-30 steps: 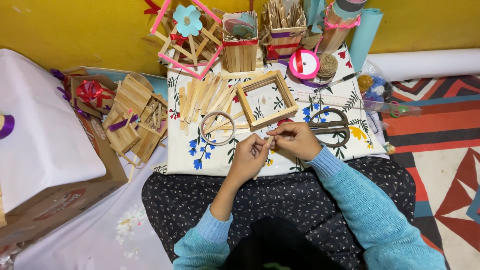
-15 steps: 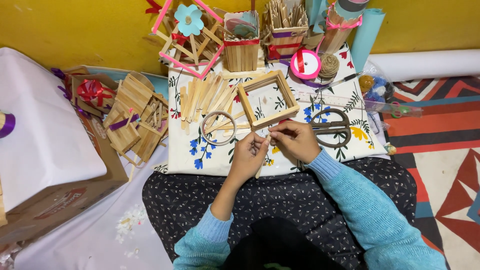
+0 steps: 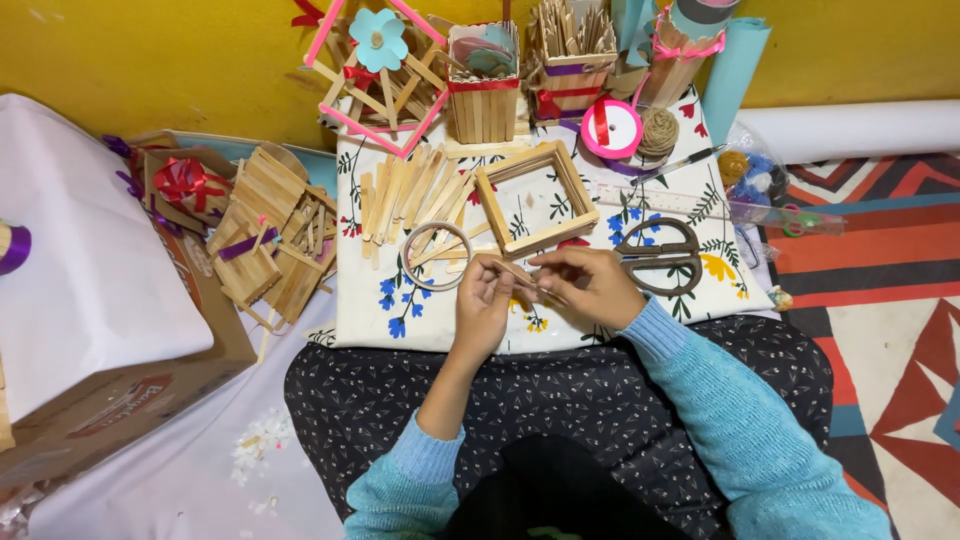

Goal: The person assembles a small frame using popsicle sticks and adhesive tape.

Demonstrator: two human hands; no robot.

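Wooden craft stick [image 3: 522, 277] is pinched at both ends, left hand [image 3: 482, 300] and right hand [image 3: 588, 285] closed on it, over the flowered cloth [image 3: 400, 320], near the square stick frame [image 3: 537, 197], scissors [image 3: 662, 255] just right.

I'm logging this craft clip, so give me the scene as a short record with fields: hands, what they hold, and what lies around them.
left hand: fingers pinch one end of a wooden stick
right hand: fingers pinch the same stick
surface: floral cloth on the lap
near hands: tape ring, scissors, square stick frame
behind: loose sticks, pink ribbon spool
left side: cardboard box
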